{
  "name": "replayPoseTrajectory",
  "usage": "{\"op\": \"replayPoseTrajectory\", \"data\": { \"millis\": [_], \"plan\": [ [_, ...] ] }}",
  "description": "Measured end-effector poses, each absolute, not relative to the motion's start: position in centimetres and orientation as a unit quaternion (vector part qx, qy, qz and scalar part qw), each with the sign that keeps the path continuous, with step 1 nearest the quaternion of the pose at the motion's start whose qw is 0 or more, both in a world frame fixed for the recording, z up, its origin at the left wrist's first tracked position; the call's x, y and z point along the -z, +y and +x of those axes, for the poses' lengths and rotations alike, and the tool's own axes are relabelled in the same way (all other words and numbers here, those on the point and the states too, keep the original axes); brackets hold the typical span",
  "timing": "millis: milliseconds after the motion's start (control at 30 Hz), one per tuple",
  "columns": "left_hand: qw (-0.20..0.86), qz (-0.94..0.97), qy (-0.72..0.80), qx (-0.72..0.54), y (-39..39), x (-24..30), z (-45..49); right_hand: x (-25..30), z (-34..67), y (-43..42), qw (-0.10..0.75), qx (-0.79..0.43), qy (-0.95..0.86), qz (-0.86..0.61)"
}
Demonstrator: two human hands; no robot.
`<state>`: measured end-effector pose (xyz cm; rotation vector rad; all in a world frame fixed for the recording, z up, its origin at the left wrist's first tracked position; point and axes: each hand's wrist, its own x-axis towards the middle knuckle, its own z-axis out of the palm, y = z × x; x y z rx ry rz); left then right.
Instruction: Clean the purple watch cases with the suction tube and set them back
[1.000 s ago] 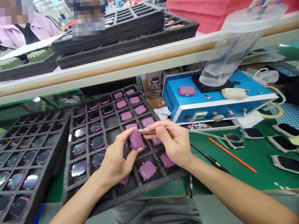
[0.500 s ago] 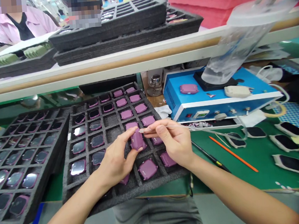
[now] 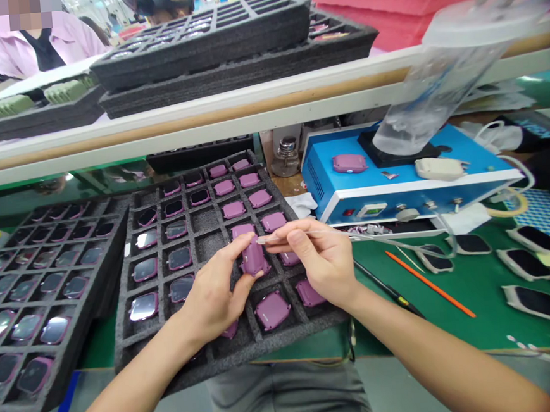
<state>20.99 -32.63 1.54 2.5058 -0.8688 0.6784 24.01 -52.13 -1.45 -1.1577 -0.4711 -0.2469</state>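
Note:
My left hand (image 3: 214, 294) is closed on a purple watch case (image 3: 253, 257), held back side up over the black foam tray (image 3: 220, 356). My right hand (image 3: 318, 261) pinches a thin clear tube tool (image 3: 277, 237) whose tip rests at the top edge of that case. The tube trails right toward the blue machine (image 3: 396, 177). Several purple cases lie in the tray's right columns; screen-up watches fill its left columns.
A second foam tray (image 3: 33, 282) of screen-up watches sits at the left. The blue machine carries one purple case (image 3: 349, 163) and a clear tilted container (image 3: 437, 85). An orange stick (image 3: 428, 284) and dark watch screens (image 3: 532, 300) lie on the green mat. Other people sit beyond the shelf.
Both hands stay almost still on the case and the tool. The view has shifted slightly.

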Motion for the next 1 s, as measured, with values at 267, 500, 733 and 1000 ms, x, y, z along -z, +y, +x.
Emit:
{"op": "replayPoseTrajectory", "data": {
  "millis": [267,500,733,1000],
  "plan": [
    [0.162,0.897,-0.330,-0.244,-32.22,-1.50,21.38,1.30,24.34,-52.32,0.805,0.093,-0.220,-0.543],
    [0.174,0.894,-0.334,-0.243,-31.82,-1.32,21.57,1.23,24.70,-52.16,0.821,0.080,-0.230,-0.516],
    [0.164,0.895,-0.331,-0.250,-32.02,-1.45,21.68,1.32,24.79,-52.13,0.816,0.067,-0.220,-0.530],
    [0.162,0.892,-0.335,-0.255,-32.09,-1.57,21.65,1.20,24.73,-52.19,0.814,0.069,-0.228,-0.530]
  ]
}}
